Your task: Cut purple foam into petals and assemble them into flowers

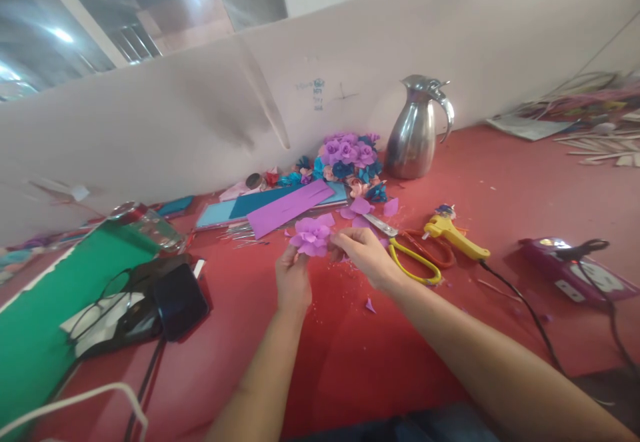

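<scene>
A purple paper flower (312,237) with layered, spread petals is held up over the red table. My left hand (293,275) is closed at its underside, fingers pinched below the petals. From the right, my right hand (364,250) pinches at the edge of the flower, its thumb and forefinger together at a petal. Just beyond lie loose purple petals (361,206) and scissors (415,262) with one yellow and one red handle. Purple paper sheets (290,210) rest on blue ones behind the flower. A small purple scrap (370,305) lies nearer me.
A yellow glue gun (457,237) and a power strip (580,272) with cords are at right. A steel jug (414,132) stands near the wall beside a bunch of finished paper flowers (345,155). At left are a phone (180,302), eyeglasses (100,302) and a lying glass (147,225).
</scene>
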Tool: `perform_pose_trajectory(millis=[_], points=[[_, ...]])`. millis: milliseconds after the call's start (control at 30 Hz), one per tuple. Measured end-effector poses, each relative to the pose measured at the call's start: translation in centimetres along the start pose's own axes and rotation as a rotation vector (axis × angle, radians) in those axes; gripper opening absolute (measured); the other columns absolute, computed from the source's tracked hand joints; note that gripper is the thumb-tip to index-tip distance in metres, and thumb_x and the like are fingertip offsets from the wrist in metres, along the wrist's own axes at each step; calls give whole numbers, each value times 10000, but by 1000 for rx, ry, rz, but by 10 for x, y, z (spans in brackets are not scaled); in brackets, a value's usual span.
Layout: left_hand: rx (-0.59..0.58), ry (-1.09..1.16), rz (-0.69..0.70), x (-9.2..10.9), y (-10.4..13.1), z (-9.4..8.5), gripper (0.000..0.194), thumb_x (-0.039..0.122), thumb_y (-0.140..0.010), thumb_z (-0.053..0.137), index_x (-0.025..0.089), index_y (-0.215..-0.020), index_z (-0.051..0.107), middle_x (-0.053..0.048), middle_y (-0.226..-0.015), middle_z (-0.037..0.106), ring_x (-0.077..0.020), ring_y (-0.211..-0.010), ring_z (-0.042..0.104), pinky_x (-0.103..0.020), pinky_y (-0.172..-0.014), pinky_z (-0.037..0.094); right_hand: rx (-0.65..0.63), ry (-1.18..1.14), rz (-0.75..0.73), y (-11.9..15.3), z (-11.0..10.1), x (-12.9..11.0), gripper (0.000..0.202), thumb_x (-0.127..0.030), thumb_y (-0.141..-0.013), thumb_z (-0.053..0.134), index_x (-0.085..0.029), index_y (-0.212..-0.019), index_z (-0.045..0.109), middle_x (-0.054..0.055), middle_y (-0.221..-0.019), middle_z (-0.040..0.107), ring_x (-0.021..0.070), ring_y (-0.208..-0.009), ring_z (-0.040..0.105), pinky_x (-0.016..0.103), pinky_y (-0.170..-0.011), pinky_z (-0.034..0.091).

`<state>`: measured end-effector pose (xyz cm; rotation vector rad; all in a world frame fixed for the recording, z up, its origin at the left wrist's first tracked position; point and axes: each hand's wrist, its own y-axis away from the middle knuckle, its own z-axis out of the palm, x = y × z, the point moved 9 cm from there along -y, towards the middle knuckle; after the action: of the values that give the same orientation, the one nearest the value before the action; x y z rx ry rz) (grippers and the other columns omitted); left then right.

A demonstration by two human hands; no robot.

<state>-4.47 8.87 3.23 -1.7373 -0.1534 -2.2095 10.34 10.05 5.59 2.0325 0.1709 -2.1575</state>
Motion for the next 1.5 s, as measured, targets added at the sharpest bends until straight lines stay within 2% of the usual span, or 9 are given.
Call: perform_pose_trajectory(millis=[200,333,567,633,733,933,1100,1300,1500], points=[[53,-6,-1,2,1,-4,179,285,-672,709,209,-832,741,-7,-815,710,-174,-873,603,-290,-842,428,-58,50,-31,5,11,1,204,-312,-717,542,-169,-586,606,-8,-556,607,117,-582,538,228,-583,379],[23,51,10,2,0,-3,215,234,-643,699,209,-853,740,-19,-847,715,-174,-875,606,-288,-832,432,-88,16,-2,7,17,1,200,-310,-707,541,-173,-574,601,-10,-548,598,112,-573,525,221,-551,358],[92,78,-35,-7,-2,-11,156,205,-604,711,190,-758,726,-11,-793,704,-177,-852,611,-284,-809,439,-80,0,54,6,18,8,162,-277,-690,515,-176,-594,599,-12,-540,591,119,-566,532,229,-571,382],[100,93,-34,-8,-3,-12,168,203,-594,723,186,-761,728,-10,-780,706,-180,-860,618,-293,-832,435,-56,-15,39,4,18,13,114,-254,-670,525,-178,-664,609,-22,-564,586,118,-575,530,232,-593,397],[93,78,-11,-9,-3,-11,190,216,-611,737,186,-798,734,-12,-804,712,-178,-878,621,-300,-871,426,-13,2,-34,-1,16,19,190,-235,-647,566,-180,-821,622,-26,-669,598,114,-603,521,229,-606,409],[17,44,11,-8,6,2,181,263,-672,737,186,-836,737,-46,-970,688,-191,-996,590,-303,-910,422,31,293,-222,-5,16,17,111,-256,-718,558,-175,-737,631,-2,-702,609,136,-623,522,238,-603,390],[-73,42,11,-4,13,16,213,293,-711,712,210,-905,745,-48,-1089,659,-202,-1071,561,-311,-927,420,101,506,-212,-3,9,16,139,-234,-749,515,-182,-632,569,-4,-593,563,137,-555,485,231,-532,315],[-71,-28,9,-1,13,14,170,272,-689,722,195,-837,749,-23,-932,697,-192,-983,583,-292,-900,416,172,790,-229,2,4,9,194,-243,-767,505,-186,-589,554,15,-563,576,137,-508,474,247,-509,250],[-3,-90,-1,4,11,6,200,268,-646,748,201,-834,746,-10,-771,704,-215,-893,609,-319,-850,446,144,1005,-326,8,13,-1,190,-148,-780,471,-194,-734,650,48,-747,677,165,-613,585,264,-529,252]])
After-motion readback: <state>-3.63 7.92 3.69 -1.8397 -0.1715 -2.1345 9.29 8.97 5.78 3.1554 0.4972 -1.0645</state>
